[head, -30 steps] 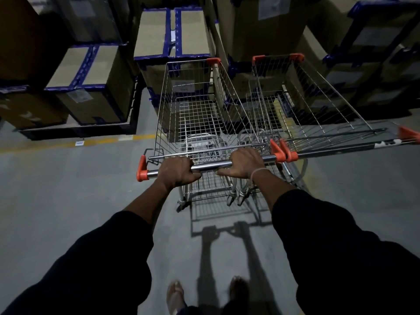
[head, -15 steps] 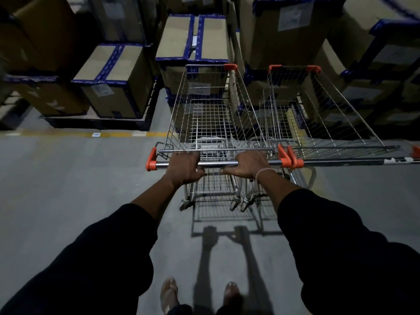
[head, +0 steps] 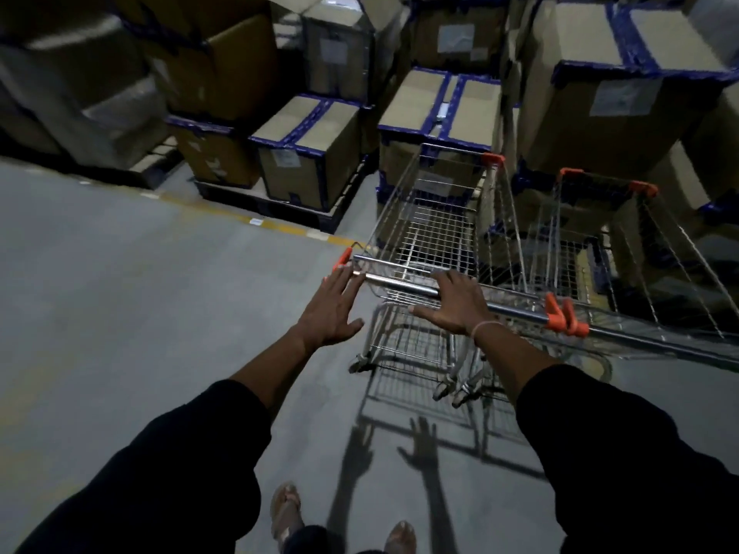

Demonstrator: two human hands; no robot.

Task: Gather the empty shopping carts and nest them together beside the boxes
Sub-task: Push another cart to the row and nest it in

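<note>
— Beside the boxes (head: 308,153), what stands there?
— Two wire shopping carts, side by side. The near cart (head: 432,233) has its front toward a blue-taped box; the second cart (head: 600,249) is just to its right, their orange handle ends touching.
— And the hands?
— Both are open, with fingers spread flat. The left hand (head: 330,309) hovers at the left end of the near cart's handle bar (head: 400,282), fingertips near the orange cap; I cannot tell if they touch it. The right hand (head: 456,303) lies over the middle of the bar, not curled round it.
— Anything else?
— Grey floor (head: 140,293) with a yellow line (head: 224,209), and hand shadows below
</note>
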